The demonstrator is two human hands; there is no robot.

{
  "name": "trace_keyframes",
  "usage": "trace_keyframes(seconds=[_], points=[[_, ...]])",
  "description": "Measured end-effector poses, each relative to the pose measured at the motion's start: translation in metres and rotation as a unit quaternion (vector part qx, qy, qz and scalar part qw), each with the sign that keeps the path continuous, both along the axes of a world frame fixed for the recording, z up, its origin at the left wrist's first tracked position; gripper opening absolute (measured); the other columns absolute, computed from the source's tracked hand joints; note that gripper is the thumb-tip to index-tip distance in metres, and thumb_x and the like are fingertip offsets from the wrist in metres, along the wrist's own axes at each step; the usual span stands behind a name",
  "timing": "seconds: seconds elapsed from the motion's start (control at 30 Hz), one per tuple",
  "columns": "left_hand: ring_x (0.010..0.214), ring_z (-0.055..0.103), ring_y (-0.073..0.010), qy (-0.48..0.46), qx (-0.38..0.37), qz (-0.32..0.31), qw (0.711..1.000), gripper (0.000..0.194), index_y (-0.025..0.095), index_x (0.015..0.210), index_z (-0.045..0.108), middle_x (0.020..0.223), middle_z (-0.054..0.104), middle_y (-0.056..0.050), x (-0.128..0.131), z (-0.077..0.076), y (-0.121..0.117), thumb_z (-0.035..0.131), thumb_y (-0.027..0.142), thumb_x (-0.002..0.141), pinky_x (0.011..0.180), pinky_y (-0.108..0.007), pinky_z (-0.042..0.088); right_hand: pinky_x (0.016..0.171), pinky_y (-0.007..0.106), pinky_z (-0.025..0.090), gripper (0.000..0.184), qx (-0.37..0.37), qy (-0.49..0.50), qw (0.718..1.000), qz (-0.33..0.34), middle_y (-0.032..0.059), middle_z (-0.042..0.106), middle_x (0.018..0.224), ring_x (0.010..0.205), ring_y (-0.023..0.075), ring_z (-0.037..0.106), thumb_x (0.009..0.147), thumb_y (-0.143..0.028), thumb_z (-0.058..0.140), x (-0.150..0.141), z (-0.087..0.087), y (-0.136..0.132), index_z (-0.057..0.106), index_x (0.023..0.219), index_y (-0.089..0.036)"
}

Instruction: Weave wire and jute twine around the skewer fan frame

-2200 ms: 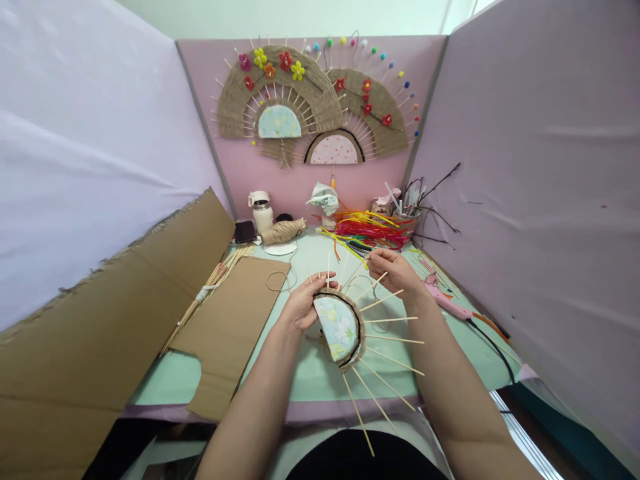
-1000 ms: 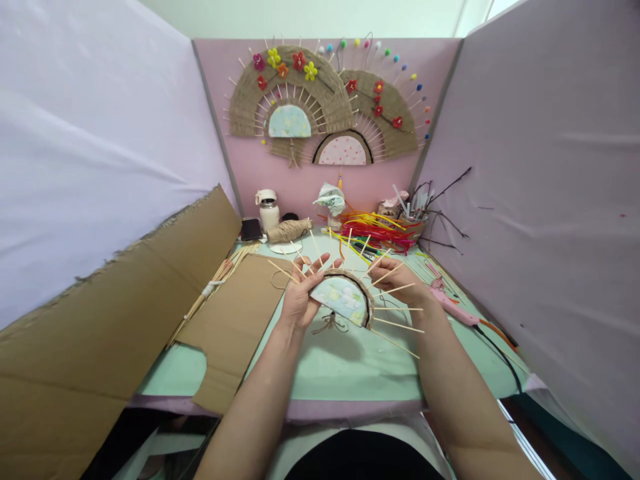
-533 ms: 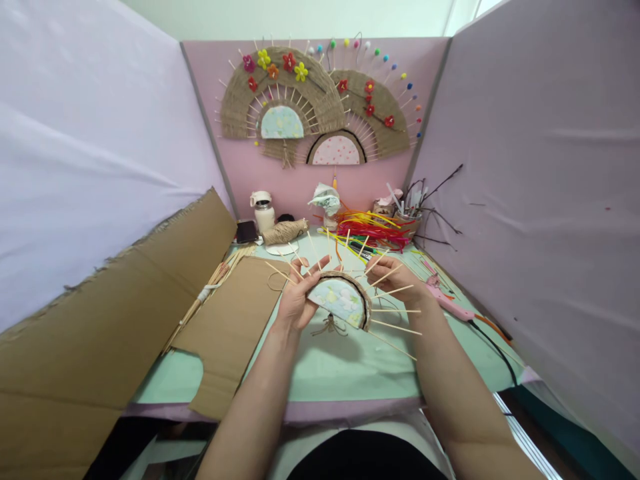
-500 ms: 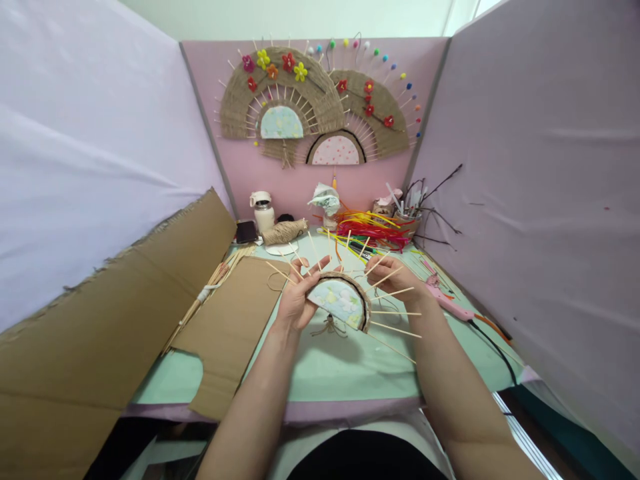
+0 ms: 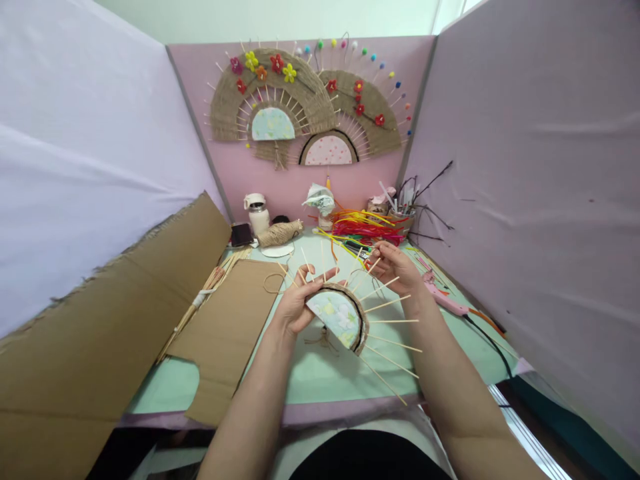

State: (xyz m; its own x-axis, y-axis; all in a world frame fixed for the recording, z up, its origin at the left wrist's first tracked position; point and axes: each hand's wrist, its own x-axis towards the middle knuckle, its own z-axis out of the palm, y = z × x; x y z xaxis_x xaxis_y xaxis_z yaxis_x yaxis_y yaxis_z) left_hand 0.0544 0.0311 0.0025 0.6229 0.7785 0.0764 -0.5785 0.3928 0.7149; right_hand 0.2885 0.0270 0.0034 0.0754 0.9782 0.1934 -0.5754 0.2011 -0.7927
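My left hand [image 5: 296, 305] grips the left end of a half-round fan [image 5: 340, 319], its thumb on the front and fingers behind. The fan has a pale blue floral face, a black line and a twine-wrapped curved rim. Thin wooden sticks [image 5: 393, 321] radiate from that rim, and a twine tassel [image 5: 324, 339] hangs under its straight edge. Beyond the upper sticks, my right hand [image 5: 393, 267] is raised with thumb and fingers pinched on a strand of twine [image 5: 377, 287], which loops loosely beside the sticks. The fan is tilted, its right side lower.
Cardboard [image 5: 227, 313] and bundled sticks [image 5: 200, 297] lie left. Behind stand a twine roll [image 5: 280, 233], a white bottle [image 5: 259, 217] and red and yellow pipe cleaners [image 5: 367, 230]. A pink glue gun [image 5: 445, 299] with a black cord lies right. Finished fans [image 5: 273, 73] hang on the back panel.
The fan has turned clockwise, its right end dropping lower. My right hand has moved slightly up and away from the rim, still pinching. The camera view has shifted a little.
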Motion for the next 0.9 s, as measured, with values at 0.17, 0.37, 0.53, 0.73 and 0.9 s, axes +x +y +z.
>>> trace_keyframes(seconds=[0.17, 0.37, 0.53, 0.73, 0.9], points=[[0.103, 0.063, -0.0290, 0.000, -0.010, 0.009, 1.000, 0.033, 0.023, 0.091, 0.038, 0.112, 0.064, -0.011, -0.001, 0.000, 0.002, 0.061, 0.007, 0.074, 0.095, -0.048, 0.040, 0.040, 0.019, 0.025, 0.022, 0.052, 0.020, 0.998, 0.011, -0.0049, 0.039, 0.055, 0.044, 0.0056, 0.025, 0.073, -0.035, 0.069, 0.001, 0.002, -0.003, 0.056, 0.065, -0.019], [0.105, 0.062, -0.0286, -0.029, -0.027, 0.052, 0.998, 0.030, 0.023, 0.087, 0.040, 0.111, 0.065, -0.010, -0.005, 0.004, 0.005, 0.059, 0.004, 0.074, 0.094, -0.047, 0.042, 0.039, 0.019, 0.024, 0.032, 0.001, -0.019, 1.000, -0.013, -0.0064, 0.029, 0.049, 0.044, 0.0068, 0.029, 0.074, -0.045, 0.066, 0.001, -0.001, 0.003, 0.051, 0.063, -0.020], [0.110, 0.059, -0.0292, -0.099, -0.023, 0.149, 0.984, 0.024, 0.021, 0.087, 0.046, 0.111, 0.065, -0.008, -0.006, 0.008, 0.007, 0.058, 0.006, 0.075, 0.097, -0.047, 0.041, 0.039, 0.020, 0.012, 0.026, -0.066, -0.193, 0.979, -0.009, -0.0096, 0.030, 0.046, 0.039, 0.0037, 0.020, 0.063, -0.036, 0.075, -0.007, -0.010, 0.004, 0.061, 0.074, -0.017], [0.111, 0.058, -0.0312, -0.139, 0.010, 0.207, 0.968, 0.021, 0.021, 0.088, 0.051, 0.113, 0.065, -0.005, -0.006, 0.012, 0.003, 0.060, 0.007, 0.074, 0.098, -0.050, 0.039, 0.041, 0.021, 0.014, 0.027, -0.067, -0.306, 0.945, 0.094, -0.0096, 0.032, 0.043, 0.038, 0.0032, 0.022, 0.065, -0.037, 0.072, -0.007, -0.019, 0.003, 0.066, 0.076, -0.014], [0.112, 0.057, -0.0315, -0.152, 0.024, 0.202, 0.967, 0.020, 0.022, 0.087, 0.053, 0.114, 0.065, -0.005, -0.006, 0.010, 0.002, 0.059, 0.007, 0.076, 0.099, -0.051, 0.037, 0.046, 0.021, 0.027, 0.022, -0.032, -0.338, 0.933, 0.119, -0.0036, 0.051, 0.056, 0.048, 0.0055, 0.038, 0.065, -0.034, 0.073, -0.009, -0.018, 0.001, 0.067, 0.070, -0.013]])
